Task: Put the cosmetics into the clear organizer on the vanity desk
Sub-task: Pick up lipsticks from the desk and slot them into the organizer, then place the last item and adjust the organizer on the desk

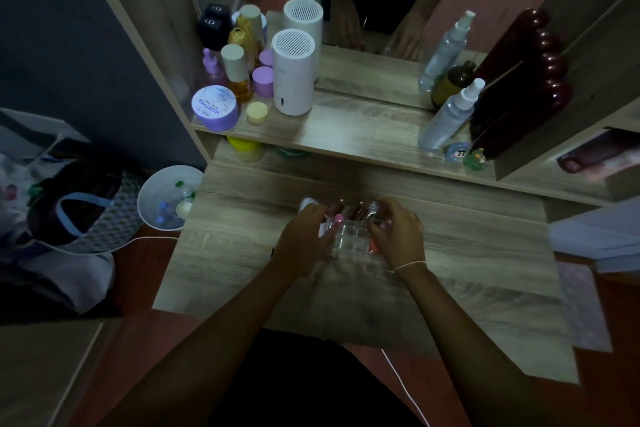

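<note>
While both arms reached over the wooden worktop (450, 270), the clear organizer (349, 236) sat at its middle, between the two hands. The left hand (304, 239) pressed against the organizer's left side, its grip curled around a white tube (323, 227) with red print; a pink-capped stick (338, 218) stood just beside those fingers. The right hand (398, 232), a thin string at the wrist, closed on the organizer's right edge near something orange-red (373, 245), though I could not tell what its grip held. Dark, slim cosmetics (360, 210) stood in the back compartments. Up on the shelf (346, 135) stood a white cylindrical device (293, 73), a lilac jar (215, 107) and a spray bottle (446, 118).
</note>
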{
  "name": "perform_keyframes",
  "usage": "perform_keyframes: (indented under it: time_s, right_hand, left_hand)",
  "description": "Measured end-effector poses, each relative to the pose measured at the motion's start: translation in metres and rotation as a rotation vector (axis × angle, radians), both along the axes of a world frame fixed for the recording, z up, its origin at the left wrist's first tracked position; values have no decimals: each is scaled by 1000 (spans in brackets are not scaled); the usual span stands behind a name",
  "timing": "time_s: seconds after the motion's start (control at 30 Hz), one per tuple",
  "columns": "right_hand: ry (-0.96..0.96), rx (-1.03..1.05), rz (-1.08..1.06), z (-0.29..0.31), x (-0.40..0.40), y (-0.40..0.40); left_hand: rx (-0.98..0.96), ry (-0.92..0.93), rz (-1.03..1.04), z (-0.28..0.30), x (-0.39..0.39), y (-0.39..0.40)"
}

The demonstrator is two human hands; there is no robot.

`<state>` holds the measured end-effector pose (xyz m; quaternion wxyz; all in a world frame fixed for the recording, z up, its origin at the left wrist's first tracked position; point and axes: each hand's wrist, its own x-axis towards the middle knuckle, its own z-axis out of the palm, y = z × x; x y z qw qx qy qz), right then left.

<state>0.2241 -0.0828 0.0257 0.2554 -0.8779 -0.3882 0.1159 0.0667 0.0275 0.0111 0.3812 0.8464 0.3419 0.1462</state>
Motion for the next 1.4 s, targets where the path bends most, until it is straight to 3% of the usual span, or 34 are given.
perform_keyframes:
  time_s: [0.33, 0.43, 0.53, 0.77, 1.4]
  right_hand:
    - [-64, 282, -86, 19, -42, -21]
    - [-95, 308, 8, 16, -69, -22]
    - [-29, 216, 135, 2, -99, -17]
    - [2, -92, 278, -26, -153, 3]
    - [-131, -344, 234, -43, -155, 19]
  left_hand:
    - [204, -11, 38, 5, -75, 32]
    - [222, 37, 22, 0, -97, 36]
    - [186, 100, 10, -8, -115, 35]
    - [304, 460, -283, -32, -138, 26]
    - [326, 427, -339, -45, -142, 11]
